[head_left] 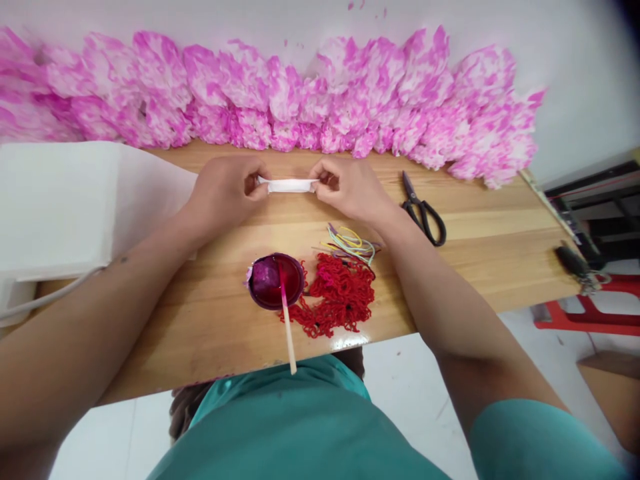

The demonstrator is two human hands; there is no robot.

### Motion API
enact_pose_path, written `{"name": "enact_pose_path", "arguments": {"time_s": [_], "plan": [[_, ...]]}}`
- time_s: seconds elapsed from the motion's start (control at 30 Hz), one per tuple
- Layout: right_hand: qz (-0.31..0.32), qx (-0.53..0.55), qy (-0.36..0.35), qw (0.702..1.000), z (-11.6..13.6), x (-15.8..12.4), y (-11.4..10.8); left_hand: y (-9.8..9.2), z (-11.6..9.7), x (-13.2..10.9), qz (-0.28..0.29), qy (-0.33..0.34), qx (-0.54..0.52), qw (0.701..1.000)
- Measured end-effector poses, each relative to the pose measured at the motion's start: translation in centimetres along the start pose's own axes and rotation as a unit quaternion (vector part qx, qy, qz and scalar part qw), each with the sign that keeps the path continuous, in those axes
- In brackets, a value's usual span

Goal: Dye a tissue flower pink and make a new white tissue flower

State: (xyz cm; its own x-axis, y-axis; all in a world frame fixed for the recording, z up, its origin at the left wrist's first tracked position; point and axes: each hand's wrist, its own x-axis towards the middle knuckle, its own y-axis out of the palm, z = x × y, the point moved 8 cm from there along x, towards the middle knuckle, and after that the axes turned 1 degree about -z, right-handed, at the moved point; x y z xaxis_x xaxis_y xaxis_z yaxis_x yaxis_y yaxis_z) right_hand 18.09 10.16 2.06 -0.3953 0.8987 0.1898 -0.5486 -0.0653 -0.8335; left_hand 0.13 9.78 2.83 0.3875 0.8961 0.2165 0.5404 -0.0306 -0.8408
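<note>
A narrow folded strip of white paper (291, 186) is stretched level between my two hands above the wooden table. My left hand (231, 183) pinches its left end between thumb and fingers. Its right end is pinched the same way by my right hand (346, 187). Nearer to me stands a small dark bowl (253, 298) of red-purple liquid with a purple lump in it. A wooden stick (289, 333) leans out of the bowl, pink where it meets the liquid. Beside the bowl lies a heap of red yarn (345, 293), with several thin coloured cords (353, 245) just behind it.
Black-handled scissors (424, 212) lie right of my right hand. Crumpled pink-and-white paper flowers (300, 100) line the wall side of the table (475, 247). A stack of white sheets (55, 207) covers the left, with a pale cable (55, 297) before it. A red stool (595, 310) stands at right.
</note>
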Motion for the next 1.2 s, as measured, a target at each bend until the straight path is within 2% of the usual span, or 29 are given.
{"name": "enact_pose_path", "arguments": {"time_s": [0.1, 0.2, 0.3, 0.37, 0.43, 0.53, 0.67, 0.97, 1.2], "plan": [[-0.009, 0.146, 0.021, 0.989, -1.0, 0.2, -0.3, 0.2, 0.7, 0.0, -0.019, -0.024, -0.191, 0.981], [-0.007, 0.286, 0.040, 0.957, -1.5, 0.1, -0.3, 0.6, 1.1, 0.0, -0.027, -0.023, -0.344, 0.938], [-0.015, 0.382, 0.052, 0.922, -1.6, 0.1, -0.3, 0.8, 1.5, 0.1, -0.040, -0.027, -0.437, 0.898], [-0.011, 0.409, 0.056, 0.911, -1.7, 0.1, -0.1, 1.1, 1.6, 0.1, -0.033, -0.033, -0.456, 0.889], [-0.002, 0.408, 0.056, 0.911, -1.7, 0.1, 0.1, 1.3, 1.6, 0.1, -0.027, -0.039, -0.441, 0.896], [0.000, 0.367, 0.052, 0.929, -1.6, 0.0, 0.1, 1.1, 1.3, -0.1, -0.022, -0.040, -0.382, 0.923], [0.000, 0.309, 0.043, 0.950, -1.2, -0.2, -0.1, 0.5, 0.3, -0.3, -0.023, -0.012, -0.300, 0.954], [0.019, 0.215, 0.020, 0.976, -0.1, -0.3, 0.0, 0.7, 0.2, -0.1, -0.013, 0.005, -0.213, 0.977], [0.017, 0.170, 0.008, 0.985, 0.1, -0.3, -0.1, 0.5, -0.1, -0.3, -0.033, 0.017, -0.154, 0.987]]}}
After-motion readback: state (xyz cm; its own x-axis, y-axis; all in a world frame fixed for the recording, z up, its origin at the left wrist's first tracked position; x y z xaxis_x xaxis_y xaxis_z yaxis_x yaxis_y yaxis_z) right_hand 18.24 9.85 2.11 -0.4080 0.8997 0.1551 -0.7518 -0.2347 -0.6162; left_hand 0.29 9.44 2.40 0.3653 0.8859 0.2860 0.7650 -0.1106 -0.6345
